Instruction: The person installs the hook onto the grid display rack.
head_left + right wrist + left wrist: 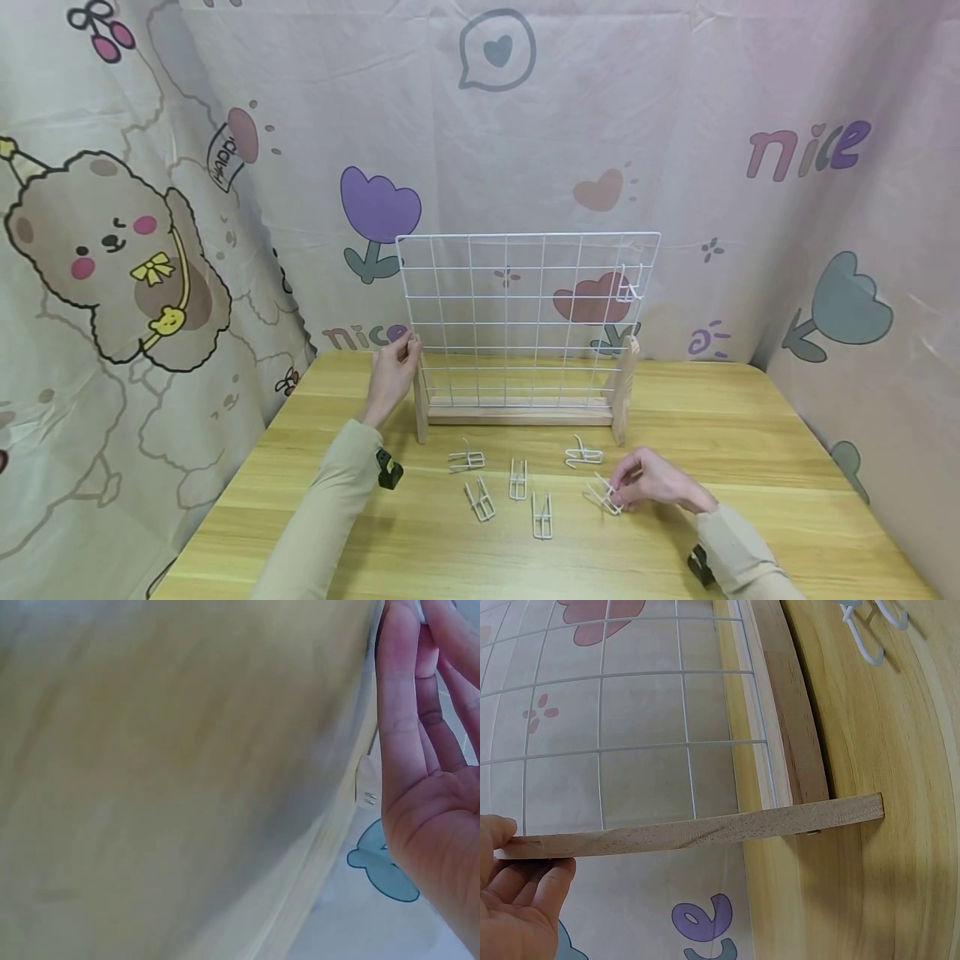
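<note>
1. Head view: we see the left hand [392,375] pinching the top of the left wooden upright [422,404] of a stand that holds a white wire grid panel [506,323] upright on the tabletop [705,417]. Near and to the right, the right hand [651,481] pinches a white wire hook [606,501]; we cannot tell whether it has left the tabletop. Five loose hooks [518,481] lie in front of the stand, and one hung hook [627,287] sits on the panel's upper right.

2. Left wrist view: we see thumb and fingers on opposite sides of the upright's top end, a narrow grip that looks to be steadying the stand.

3. Right wrist view: we find the fingertips drawn together at the upper edge with a sliver of white between them; most of the hook is out of frame. We judge the step in hand to be picking up this hook. The next move, we think, calls for raising it clear of its neighbours and turning its prongs towards the panel's wires.
</note>
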`<state>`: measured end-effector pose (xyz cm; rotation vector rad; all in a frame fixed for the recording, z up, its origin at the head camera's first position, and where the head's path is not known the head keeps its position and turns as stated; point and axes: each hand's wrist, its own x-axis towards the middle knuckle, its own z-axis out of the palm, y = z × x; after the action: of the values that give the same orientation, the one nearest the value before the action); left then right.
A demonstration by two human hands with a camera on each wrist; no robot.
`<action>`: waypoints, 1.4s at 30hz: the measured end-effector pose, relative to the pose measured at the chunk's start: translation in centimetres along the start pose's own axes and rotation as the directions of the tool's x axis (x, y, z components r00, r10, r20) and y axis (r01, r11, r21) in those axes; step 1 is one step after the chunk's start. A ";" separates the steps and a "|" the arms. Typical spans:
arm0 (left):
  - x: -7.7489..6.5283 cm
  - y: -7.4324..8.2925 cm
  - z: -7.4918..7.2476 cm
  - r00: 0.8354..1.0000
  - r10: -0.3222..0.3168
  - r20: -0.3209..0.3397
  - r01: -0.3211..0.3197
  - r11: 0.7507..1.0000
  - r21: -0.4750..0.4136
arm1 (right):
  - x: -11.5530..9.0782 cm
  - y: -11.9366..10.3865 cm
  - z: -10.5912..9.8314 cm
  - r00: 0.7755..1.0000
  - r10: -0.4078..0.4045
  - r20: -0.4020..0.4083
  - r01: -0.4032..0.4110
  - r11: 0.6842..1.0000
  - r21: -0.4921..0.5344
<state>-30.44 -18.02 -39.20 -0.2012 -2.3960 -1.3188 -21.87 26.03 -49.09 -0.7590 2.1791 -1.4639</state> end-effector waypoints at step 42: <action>0.0 -0.1 0.0 1.000 0.010 -0.007 -0.010 1.000 -0.009 | 1.4 -5.5 -0.9 0.918 -0.036 -0.395 0.053 0.998 0.031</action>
<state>-30.47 -18.03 -39.29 -0.2103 -2.3806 -1.3239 -22.35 24.11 -43.66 -0.5356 2.4228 -1.8092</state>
